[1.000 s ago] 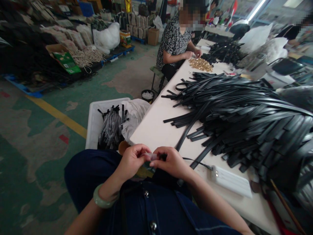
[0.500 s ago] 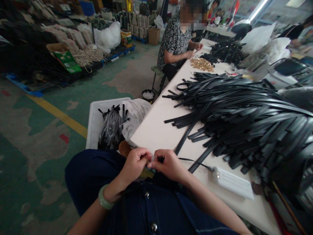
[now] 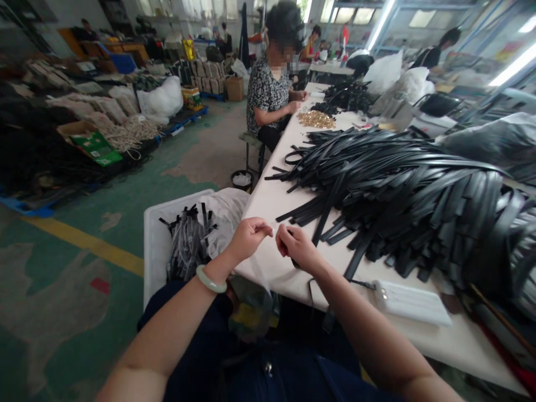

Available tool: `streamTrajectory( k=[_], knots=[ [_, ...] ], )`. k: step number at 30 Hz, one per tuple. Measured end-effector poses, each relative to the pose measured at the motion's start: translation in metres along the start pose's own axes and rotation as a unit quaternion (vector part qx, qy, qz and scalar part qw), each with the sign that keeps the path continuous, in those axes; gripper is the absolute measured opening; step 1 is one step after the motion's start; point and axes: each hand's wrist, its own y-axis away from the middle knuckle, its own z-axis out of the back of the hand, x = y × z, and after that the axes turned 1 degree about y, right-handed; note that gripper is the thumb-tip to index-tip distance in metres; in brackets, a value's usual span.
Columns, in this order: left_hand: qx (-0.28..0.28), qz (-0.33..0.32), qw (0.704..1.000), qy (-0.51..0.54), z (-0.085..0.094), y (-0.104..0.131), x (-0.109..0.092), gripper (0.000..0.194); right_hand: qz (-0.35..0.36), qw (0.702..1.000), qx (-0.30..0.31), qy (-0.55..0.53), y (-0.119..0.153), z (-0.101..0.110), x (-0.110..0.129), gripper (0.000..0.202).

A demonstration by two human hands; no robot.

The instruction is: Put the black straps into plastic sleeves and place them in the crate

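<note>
My left hand (image 3: 250,237), with a pale green bangle (image 3: 211,279) on its wrist, is raised over the near corner of the table. Its thumb and fingers pinch a tiny white thing, too small to name. Just to its right, my right hand (image 3: 296,245) is closed, with something dark partly showing beneath it, which I cannot make out. A narrow gap separates the hands. A large heap of black straps (image 3: 397,184) lies on the table (image 3: 272,206) beyond and right of them.
A white crate (image 3: 151,245) of strips in clear wrapping stands left of the table. A white power strip (image 3: 412,301) lies at the right near edge. Farther along, a person (image 3: 270,92) sits by a pile of gold-coloured pieces (image 3: 316,119). A small black bin (image 3: 242,180) is on the floor.
Both hands have risen away from my lap to above the table corner and moved slightly apart. The view has tilted up, showing more of the room.
</note>
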Motion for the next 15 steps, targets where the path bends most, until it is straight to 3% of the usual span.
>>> streamTrajectory(
  k=[3, 6, 10, 15],
  knots=[
    [-0.041, 0.017, 0.999, 0.019, 0.007, -0.018, 0.020, 0.025, -0.037, 0.990, 0.016, -0.135, -0.012, 0.008, -0.013, 0.063],
    [-0.029, 0.032, 0.998, 0.044, 0.012, -0.019, 0.035, 0.028, -0.012, 0.979, -0.005, -0.202, -0.014, 0.004, -0.027, 0.053],
    [0.000, 0.040, 0.996, 0.086, 0.010, -0.009, 0.039, 0.026, 0.044, 0.988, -0.068, -0.131, -0.011, -0.010, -0.036, 0.036],
    [-0.011, 0.029, 0.991, 0.129, 0.005, -0.003, 0.039, 0.023, 0.047, 0.993, -0.081, -0.077, -0.010, -0.016, -0.032, 0.033]
  ],
)
